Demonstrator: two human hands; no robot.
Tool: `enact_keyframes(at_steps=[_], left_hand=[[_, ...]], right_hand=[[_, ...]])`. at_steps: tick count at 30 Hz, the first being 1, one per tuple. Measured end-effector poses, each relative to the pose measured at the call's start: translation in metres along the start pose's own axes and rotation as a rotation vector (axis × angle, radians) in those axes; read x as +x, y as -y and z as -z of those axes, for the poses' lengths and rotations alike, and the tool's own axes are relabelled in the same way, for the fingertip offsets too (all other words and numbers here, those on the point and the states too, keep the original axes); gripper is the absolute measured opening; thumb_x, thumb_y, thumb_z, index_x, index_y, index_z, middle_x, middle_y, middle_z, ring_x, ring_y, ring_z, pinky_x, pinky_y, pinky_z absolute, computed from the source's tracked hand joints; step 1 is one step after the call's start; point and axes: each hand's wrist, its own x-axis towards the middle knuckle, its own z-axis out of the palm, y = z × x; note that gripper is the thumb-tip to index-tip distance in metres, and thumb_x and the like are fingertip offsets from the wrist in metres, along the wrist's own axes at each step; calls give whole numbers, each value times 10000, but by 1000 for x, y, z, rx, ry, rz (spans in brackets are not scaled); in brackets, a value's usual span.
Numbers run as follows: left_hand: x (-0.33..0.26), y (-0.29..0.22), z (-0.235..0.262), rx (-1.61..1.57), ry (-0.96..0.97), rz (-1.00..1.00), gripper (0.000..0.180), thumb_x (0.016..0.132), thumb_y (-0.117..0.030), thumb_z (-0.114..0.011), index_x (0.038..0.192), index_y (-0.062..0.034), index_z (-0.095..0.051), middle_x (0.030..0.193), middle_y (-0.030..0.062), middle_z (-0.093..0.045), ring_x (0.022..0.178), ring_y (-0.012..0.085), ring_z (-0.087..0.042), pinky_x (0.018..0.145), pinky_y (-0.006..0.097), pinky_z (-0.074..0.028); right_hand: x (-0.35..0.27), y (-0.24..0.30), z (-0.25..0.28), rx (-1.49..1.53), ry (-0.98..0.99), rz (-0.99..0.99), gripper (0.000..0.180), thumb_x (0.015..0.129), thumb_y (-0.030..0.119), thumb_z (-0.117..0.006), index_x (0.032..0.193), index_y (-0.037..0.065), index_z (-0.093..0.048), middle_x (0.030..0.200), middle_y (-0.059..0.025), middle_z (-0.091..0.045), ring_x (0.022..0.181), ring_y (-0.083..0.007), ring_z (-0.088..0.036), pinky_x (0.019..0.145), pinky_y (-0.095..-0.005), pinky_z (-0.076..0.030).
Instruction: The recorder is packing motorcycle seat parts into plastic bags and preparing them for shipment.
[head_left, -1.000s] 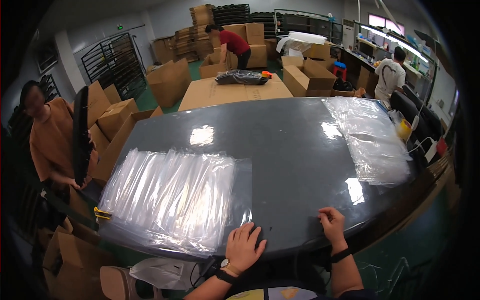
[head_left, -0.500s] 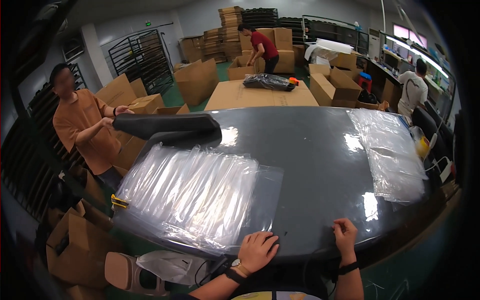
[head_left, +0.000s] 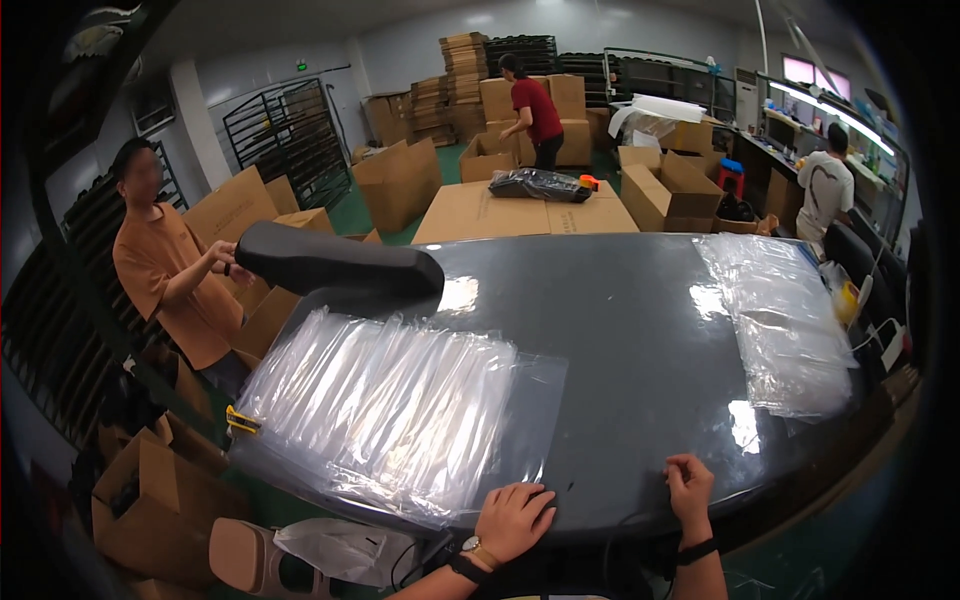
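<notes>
Hands: left hand (head_left: 513,520) flat, fingers spread, at table (head_left: 620,340) near edge beside bag stack (head_left: 390,410); right hand (head_left: 690,482) loosely curled, empty | step: waiting; next likely needs one bag pulled off.

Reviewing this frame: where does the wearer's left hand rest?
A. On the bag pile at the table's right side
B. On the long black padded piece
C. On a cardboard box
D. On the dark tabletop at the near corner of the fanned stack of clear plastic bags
D: the left hand lies flat on the dark table at the near corner of the clear plastic bags; the black padded piece is held by a co-worker.
</notes>
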Motion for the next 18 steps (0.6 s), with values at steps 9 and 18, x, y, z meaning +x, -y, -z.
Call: enact_keyframes(at_steps=[9, 18], left_hand=[[-1, 0, -2, 4, 0, 1, 255, 785, -235, -722, 1029, -169, -688, 1038, -14, -628, 983, 196, -594, 846, 342, -416], [1, 0, -3, 15, 1, 5, 258, 789, -238, -715, 1037, -173, -687, 1036, -10, -627, 981, 204, -593, 842, 348, -422]], right_hand=[[0, -3, -4, -49, -47, 71, 61, 841, 44, -675, 861, -13, -678, 742, -77, -667, 634, -124, -628, 596, -250, -501], [0, 2, -3, -56, -50, 82, 64, 834, 51, -684, 868, -3, -686, 750, -78, -671, 646, -124, -638, 607, -252, -512]])
